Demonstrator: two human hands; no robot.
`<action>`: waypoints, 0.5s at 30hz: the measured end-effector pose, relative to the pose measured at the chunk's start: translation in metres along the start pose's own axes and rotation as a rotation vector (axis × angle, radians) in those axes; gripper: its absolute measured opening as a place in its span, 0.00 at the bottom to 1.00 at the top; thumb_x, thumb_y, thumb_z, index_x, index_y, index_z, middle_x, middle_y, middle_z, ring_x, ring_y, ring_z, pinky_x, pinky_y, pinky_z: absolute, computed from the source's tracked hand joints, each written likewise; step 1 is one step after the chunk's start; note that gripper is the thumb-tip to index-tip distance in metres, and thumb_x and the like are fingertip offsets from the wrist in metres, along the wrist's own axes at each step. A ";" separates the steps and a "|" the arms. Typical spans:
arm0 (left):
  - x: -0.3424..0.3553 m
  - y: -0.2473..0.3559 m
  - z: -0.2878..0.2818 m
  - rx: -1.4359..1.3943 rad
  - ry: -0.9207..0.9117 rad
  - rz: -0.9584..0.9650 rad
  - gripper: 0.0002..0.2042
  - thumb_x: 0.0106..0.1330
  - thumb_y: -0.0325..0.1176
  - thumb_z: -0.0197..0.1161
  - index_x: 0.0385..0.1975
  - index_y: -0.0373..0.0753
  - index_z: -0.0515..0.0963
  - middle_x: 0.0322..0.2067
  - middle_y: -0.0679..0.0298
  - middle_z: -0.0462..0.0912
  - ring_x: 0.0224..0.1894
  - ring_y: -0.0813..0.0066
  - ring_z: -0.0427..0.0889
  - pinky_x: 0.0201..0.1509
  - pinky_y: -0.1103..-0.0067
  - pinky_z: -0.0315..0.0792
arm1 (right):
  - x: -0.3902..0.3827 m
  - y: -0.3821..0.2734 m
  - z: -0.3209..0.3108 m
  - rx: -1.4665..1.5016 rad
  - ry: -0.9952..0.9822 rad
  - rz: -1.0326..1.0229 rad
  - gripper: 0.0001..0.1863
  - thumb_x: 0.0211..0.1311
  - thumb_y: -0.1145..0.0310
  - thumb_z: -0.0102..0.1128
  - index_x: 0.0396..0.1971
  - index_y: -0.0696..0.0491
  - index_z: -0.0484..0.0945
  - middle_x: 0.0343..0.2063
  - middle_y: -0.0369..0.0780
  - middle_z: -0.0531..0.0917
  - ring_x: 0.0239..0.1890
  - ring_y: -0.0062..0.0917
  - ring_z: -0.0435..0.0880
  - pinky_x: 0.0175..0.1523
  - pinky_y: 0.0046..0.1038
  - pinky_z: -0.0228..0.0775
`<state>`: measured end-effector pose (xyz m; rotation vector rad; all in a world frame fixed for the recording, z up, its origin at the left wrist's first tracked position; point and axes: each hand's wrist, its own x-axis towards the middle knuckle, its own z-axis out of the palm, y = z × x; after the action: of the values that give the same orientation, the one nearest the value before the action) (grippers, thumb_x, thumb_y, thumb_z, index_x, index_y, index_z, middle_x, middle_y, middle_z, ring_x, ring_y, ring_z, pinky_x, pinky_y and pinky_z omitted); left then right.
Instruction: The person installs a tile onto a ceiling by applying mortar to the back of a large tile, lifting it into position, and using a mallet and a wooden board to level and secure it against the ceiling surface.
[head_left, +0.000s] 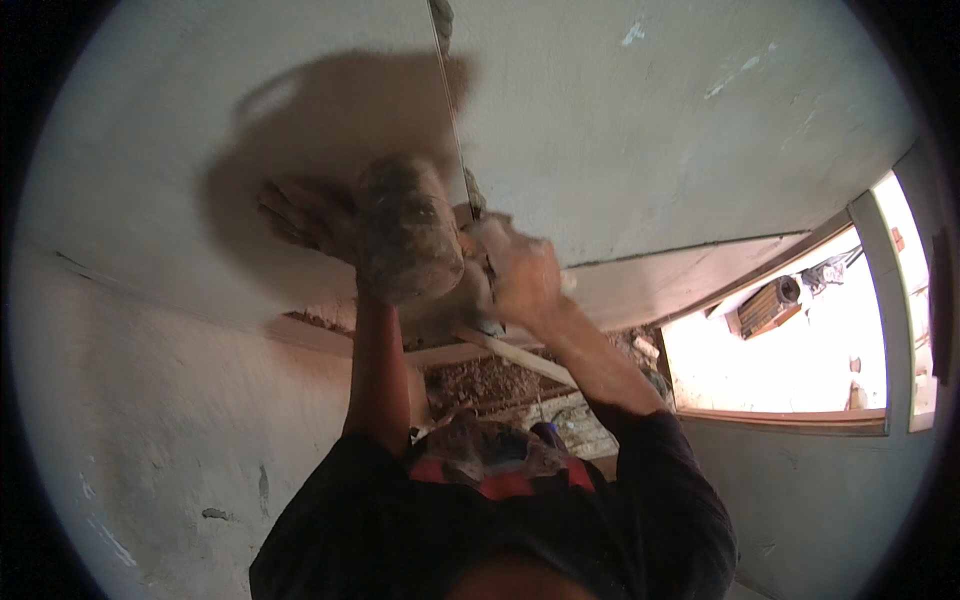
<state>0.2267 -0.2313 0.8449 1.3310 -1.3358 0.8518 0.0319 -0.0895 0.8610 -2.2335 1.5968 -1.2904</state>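
My left hand (312, 216) reaches up to the pale wall (590, 110), its fingers stretched out to the left and in shadow. A dirty brown cylinder, which looks like the head of a mallet (410, 232), hides part of this hand. My right hand (522, 270) is closed in a fist just right of the cylinder, apparently round the mallet's handle, most of which is hidden. Behind the hands, a narrow seam (472, 190) with rough filling runs up the wall. Blur hides whether the mallet touches anything.
Below my hands, a light wooden strip (525, 360) slants over rubble (460, 385). Another wall (170, 400) stands at left. At right, a framed opening (790, 413) gives onto a bright area with a dark boxy object (768, 308). A large shadow falls on the wall.
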 end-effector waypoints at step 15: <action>0.001 0.004 -0.008 0.177 -0.051 -0.064 0.47 0.72 0.63 0.51 0.78 0.32 0.45 0.77 0.43 0.48 0.79 0.40 0.48 0.79 0.49 0.48 | 0.020 -0.017 -0.012 -0.123 0.164 -0.102 0.23 0.56 0.54 0.71 0.44 0.54 0.77 0.34 0.47 0.85 0.36 0.43 0.87 0.39 0.43 0.78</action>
<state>0.2241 -0.2230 0.8483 1.5339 -1.2727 0.9147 0.0376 -0.0938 0.8887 -2.3651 1.6796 -1.4746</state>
